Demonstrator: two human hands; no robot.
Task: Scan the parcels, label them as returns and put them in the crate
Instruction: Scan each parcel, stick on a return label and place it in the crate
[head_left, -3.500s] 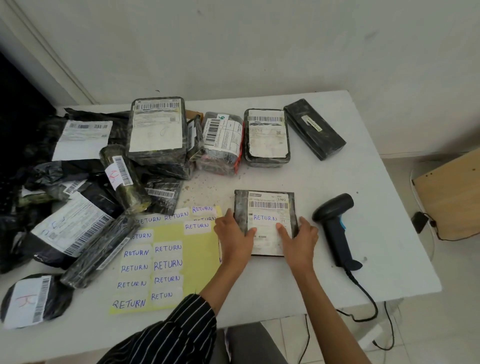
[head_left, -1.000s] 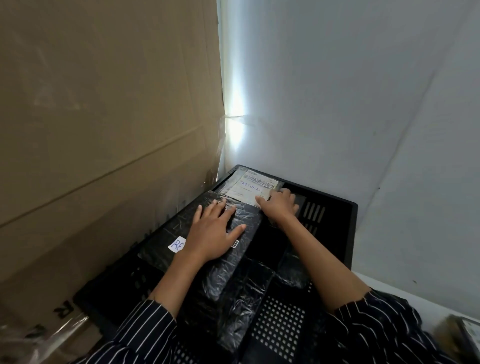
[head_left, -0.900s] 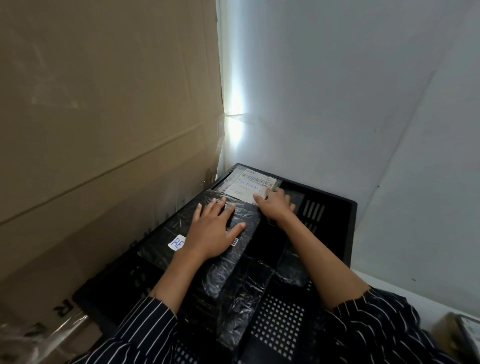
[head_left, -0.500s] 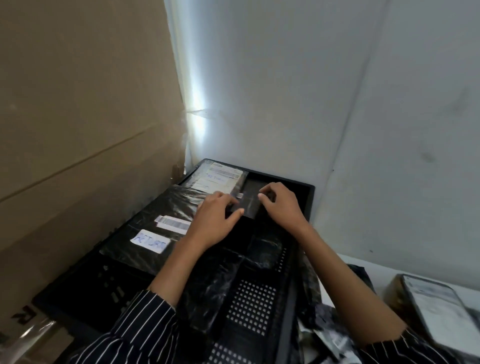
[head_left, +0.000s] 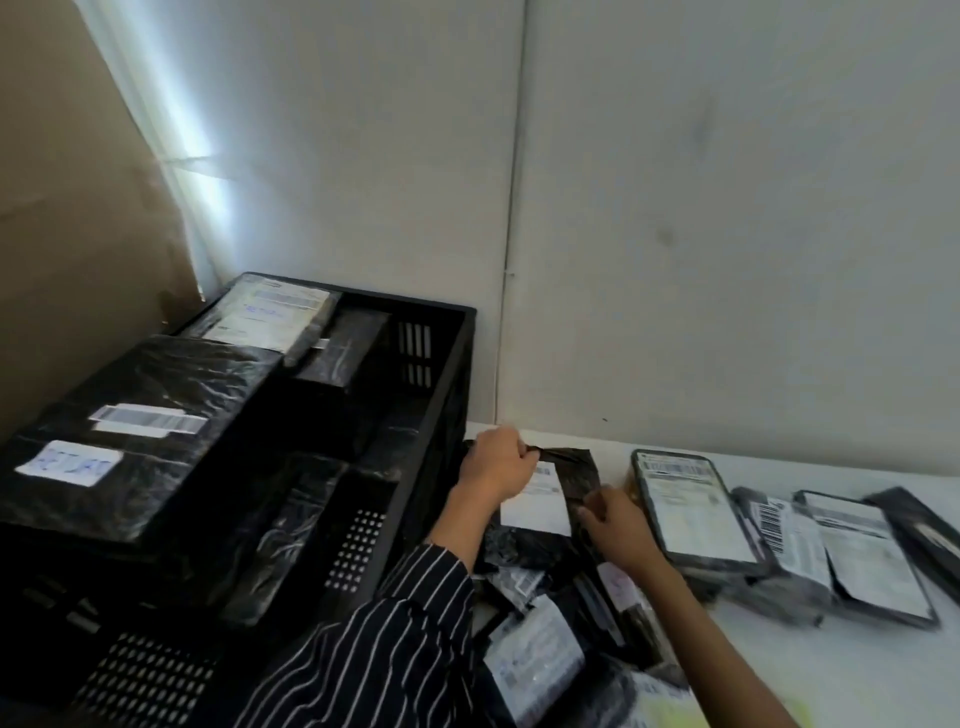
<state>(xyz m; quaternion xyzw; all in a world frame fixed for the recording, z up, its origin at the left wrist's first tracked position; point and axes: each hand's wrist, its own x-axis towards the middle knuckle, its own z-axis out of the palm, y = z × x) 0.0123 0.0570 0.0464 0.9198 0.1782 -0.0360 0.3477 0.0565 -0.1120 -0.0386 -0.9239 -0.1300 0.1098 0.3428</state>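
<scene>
One white-labelled black plastic mailer (head_left: 535, 506) is lying on the white desk (head_left: 841, 670). The left grip (head_left: 493, 465) is pinching its far edge. The right grip (head_left: 615, 525) is sitting just right of it, closure indeterminate. The black slatted plastic crate (head_left: 441, 364) is standing just left of the left grip. Judgement: next parcel being fetched; scanning is falling due.

Black slotted crate (head_left: 447, 364) at left, close against the edge of the white surface (head_left: 831, 675), already well filled. Inside, along the left wall, a large parcel (head_left: 156, 395) in crinkled black film, lying flat, barcode strip on top and a white handwritten sticker (head_left: 70, 462) near its front corner, writing blurred. In the far corner a flat parcel (head_left: 270, 317), white shipping label up; just beside it a small black box (head_left: 348, 348). Beside the crate, a limp black mailer bag (head_left: 535, 506) with a white label, top edge pinched in the left grip (head_left: 496, 465). To its right a row of label-up parcels (head_left: 696, 509), overlapping; nearer, a heap of bagged parcels (head_left: 535, 660).
</scene>
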